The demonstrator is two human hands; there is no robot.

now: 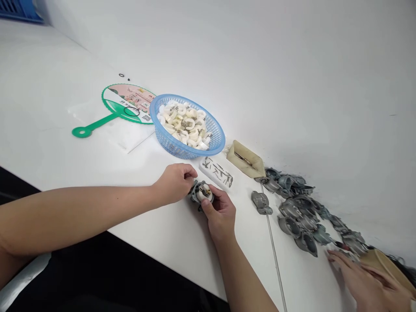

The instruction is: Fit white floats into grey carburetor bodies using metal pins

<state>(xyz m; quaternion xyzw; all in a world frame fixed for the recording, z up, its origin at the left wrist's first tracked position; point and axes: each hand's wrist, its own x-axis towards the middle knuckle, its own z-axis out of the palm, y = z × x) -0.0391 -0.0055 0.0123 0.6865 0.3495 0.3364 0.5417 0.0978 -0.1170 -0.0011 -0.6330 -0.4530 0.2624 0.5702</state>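
Observation:
My left hand (175, 182) and my right hand (220, 213) meet over a small grey metal part (196, 194) with a white plastic piece (205, 193) on top. Both hands are closed on it, the left pinching its left side, the right thumb pressing the white piece. The part rests low over the white table (52, 130). Just behind the hands lies a small white tray of thin metal pins (217, 172).
A blue basket (172, 145) holds several white plastic pieces. A green hand fan (121, 106) lies to its left. A beige tray (246, 159) and a row of grey metal housings (297, 212) run along the right. Another person's hand (364, 281) rests at bottom right.

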